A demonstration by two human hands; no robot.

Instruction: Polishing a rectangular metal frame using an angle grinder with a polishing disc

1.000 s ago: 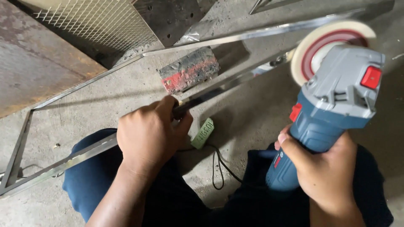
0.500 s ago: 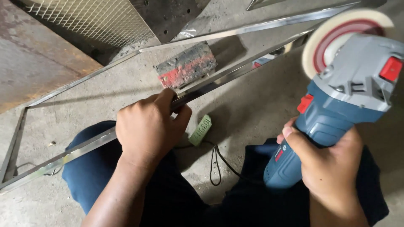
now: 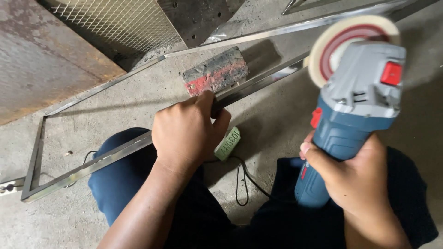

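At centre frame, the left hand (image 3: 187, 131) is clamped around a shiny, flat-sided metal frame (image 3: 92, 163) lying on rough concrete. At right, the right hand (image 3: 355, 177) is wrapped tightly around a blue-grey plastic angle grinder (image 3: 355, 106) carrying a round white polishing disc (image 3: 344, 39).

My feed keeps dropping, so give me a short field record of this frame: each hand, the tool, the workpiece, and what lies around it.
left hand: grips the near bar of the metal frame
right hand: holds the blue angle grinder by its body
grinder disc: white and red, raised, not clearly touching the frame
frame: thin shiny rectangle lying on the concrete floor, across the person's knees
under frame: red and grey block
on floor: green bar, black cable
behind: wire mesh panel
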